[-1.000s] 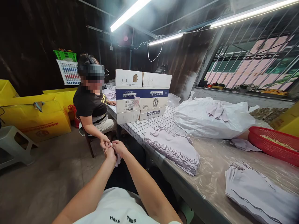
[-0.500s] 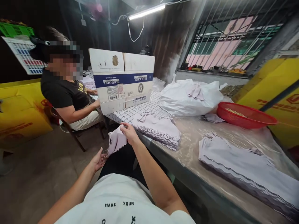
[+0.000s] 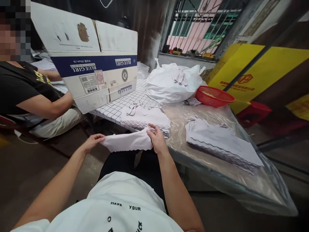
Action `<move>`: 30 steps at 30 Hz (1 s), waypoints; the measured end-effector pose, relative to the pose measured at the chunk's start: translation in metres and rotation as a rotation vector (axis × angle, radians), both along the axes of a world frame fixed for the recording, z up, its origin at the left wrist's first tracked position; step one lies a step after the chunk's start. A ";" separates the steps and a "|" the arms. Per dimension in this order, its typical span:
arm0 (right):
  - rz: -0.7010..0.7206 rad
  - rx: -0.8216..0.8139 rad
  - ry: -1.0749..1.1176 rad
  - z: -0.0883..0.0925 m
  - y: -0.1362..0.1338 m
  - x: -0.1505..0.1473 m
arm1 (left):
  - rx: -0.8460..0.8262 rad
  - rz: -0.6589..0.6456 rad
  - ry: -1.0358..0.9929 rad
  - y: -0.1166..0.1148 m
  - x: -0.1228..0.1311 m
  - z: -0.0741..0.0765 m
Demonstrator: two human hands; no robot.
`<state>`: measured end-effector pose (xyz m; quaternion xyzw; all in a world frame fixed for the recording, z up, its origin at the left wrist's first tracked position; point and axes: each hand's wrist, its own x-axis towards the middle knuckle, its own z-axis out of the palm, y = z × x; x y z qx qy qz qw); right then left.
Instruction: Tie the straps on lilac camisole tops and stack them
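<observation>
A pale lilac fabric piece [image 3: 127, 141] with a scalloped lower edge is stretched between my two hands, above my lap. My left hand [image 3: 93, 142] pinches its left end. My right hand [image 3: 156, 138] grips the other end, thumb and fingers closed on the cloth. Just beyond the right hand, on the table edge, lies a stack of similar scalloped fabric pieces [image 3: 147, 117] with loose strips on top. Farther right rests a second stack of fabric pieces [image 3: 217, 141], its wavy edges facing me.
An upside-down printed cardboard box [image 3: 103, 74] stands on the checked tablecloth [image 3: 113, 111]. Behind the stacks are a stuffed white plastic bag [image 3: 166, 83] and a red basket [image 3: 212, 96]. Clear plastic sheet [image 3: 200, 170] covers the near table. A co-worker [image 3: 31, 93] sits at left.
The fabric piece has gone from bunched to drawn out wide, with my hands farther apart and my left hand raised. My view has turned right and moved closer to the table.
</observation>
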<state>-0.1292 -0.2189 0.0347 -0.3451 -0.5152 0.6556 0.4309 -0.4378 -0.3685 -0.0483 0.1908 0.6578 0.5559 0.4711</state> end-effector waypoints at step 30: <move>-0.034 -0.780 -0.269 -0.138 -0.086 0.026 | -0.389 0.135 -0.541 -0.096 0.010 -0.062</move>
